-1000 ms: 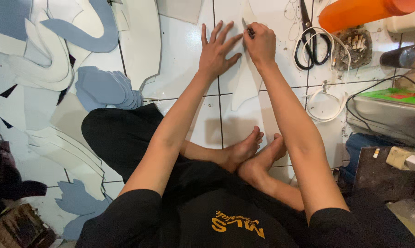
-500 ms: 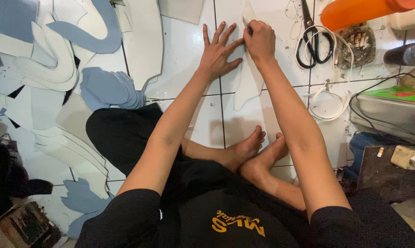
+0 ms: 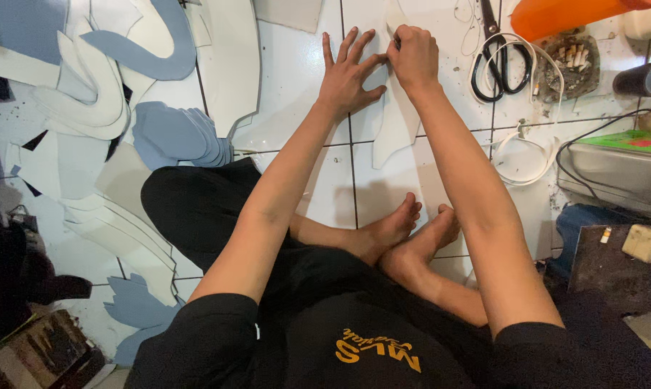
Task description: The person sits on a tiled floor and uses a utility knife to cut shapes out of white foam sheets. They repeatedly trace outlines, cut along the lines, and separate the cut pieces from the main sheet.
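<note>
A: Okay, white sheet [image 3: 397, 130] first. Where is it?

B: Flat on the tiled floor [image 3: 297, 65], straight ahead of the bare feet [image 3: 412, 234], running from under both hands back toward the toes. It's a long curved cut-out, pale, hard to tell from the tile.

A: Left hand [image 3: 347, 75]?

B: Palm down, fingers spread wide, pressing at the sheet's left edge.

A: Right hand [image 3: 414, 56]?

B: Fingers curled tight together into a fist on the sheet's upper end, seemingly pinching a small dark tool at the tip. Can't tell if it's a pen or a blade.

A: So marking or cutting. How to do that well, in your view?

B: I'd judge: keep the spread hand close to the tool so the sheet can't slide on slick tile, and keep those fingers out of the tool's path.

A: Around it?

B: Black-handled scissors [image 3: 500, 61] just right of the right hand, looped in white cord [image 3: 516, 148]. Ashtray [image 3: 569, 61] beyond, orange container [image 3: 570, 14] above. Left side: stacks of white and blue foam shapes [image 3: 178, 133].
</note>
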